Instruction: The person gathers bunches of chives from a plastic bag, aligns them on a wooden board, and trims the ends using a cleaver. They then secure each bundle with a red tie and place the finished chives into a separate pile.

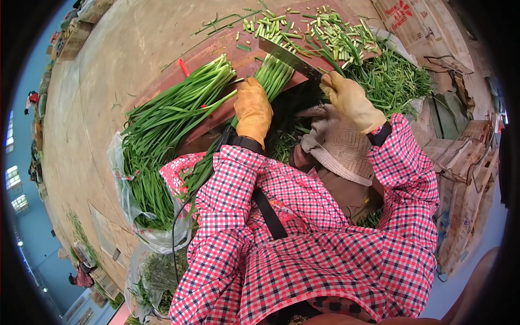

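My left hand (253, 112), in an orange work glove, is closed around a bunch of chives (274, 73). Its pale stalk ends point away from me over a reddish board (214, 123). In a lighter glove, my right hand (346, 100) grips the handle of a cleaver (287, 58). The wide blade lies across the stalks near their cut ends. Left of my left hand is a loose pile of chives (179, 100), its leaves hanging toward me. Short cut stalk pieces (341, 39) are scattered over the board's far side.
A plastic bag (120, 162) wraps chives at my left. Chopped greens (387, 78) fill a lined container on the right. Wooden crates (466, 189) stand along the right side. A small red object (184, 67) lies by the pile. Other people (82, 277) are far off at the left.
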`<state>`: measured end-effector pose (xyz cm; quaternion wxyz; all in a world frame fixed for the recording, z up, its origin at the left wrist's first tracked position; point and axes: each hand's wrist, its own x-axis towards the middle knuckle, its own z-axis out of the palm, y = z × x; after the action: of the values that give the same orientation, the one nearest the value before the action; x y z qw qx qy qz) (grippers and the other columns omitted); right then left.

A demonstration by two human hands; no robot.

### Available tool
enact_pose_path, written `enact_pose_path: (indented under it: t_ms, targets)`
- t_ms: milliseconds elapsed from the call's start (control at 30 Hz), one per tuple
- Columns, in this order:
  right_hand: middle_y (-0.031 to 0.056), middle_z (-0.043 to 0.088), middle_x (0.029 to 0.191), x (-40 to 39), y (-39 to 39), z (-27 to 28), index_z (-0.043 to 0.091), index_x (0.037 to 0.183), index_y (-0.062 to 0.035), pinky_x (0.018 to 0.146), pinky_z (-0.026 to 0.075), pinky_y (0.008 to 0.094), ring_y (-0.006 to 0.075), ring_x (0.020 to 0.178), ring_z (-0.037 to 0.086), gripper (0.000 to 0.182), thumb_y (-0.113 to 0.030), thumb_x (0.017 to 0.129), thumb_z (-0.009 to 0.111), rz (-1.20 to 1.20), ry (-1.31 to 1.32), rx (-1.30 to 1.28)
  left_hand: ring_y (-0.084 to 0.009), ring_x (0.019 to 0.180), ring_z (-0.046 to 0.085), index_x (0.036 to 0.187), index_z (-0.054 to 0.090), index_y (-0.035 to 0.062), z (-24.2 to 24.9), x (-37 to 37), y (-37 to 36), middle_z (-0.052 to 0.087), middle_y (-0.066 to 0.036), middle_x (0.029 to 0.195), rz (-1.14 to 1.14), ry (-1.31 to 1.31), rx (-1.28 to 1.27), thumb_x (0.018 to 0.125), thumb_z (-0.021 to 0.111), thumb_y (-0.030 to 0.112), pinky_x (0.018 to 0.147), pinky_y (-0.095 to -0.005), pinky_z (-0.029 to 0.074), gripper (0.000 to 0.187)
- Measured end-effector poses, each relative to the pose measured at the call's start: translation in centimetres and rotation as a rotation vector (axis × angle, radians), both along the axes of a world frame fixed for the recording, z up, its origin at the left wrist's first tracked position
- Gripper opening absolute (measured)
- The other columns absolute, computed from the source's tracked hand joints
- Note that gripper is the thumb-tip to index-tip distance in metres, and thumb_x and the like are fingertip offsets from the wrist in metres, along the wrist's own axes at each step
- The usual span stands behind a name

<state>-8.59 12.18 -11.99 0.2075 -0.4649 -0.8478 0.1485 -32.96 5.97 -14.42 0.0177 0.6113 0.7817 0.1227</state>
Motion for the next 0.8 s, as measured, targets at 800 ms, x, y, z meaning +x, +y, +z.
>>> enact_pose_path:
  t_ms: [800]
  targets:
    - [0.0241, 0.068, 0.092, -3.7, 1.0, 3.0, 0.053, 0.100, -0.0001, 0.072, 0.053, 0.0494, 0.0444, 0.090, 0.064, 0.024, -0.023, 0.097, 0.058, -0.013, -0.334, -0.090, -0.0267, 0.086, 0.068, 0.101, 0.053, 0.0034, -3.4, -0.8, 0.6, 0.061, -0.011, 0.094, 0.019, 0.215, 0.116, 0.079, 0.064, 0.008, 0.066, -0.0374, 0.059, 0.025]
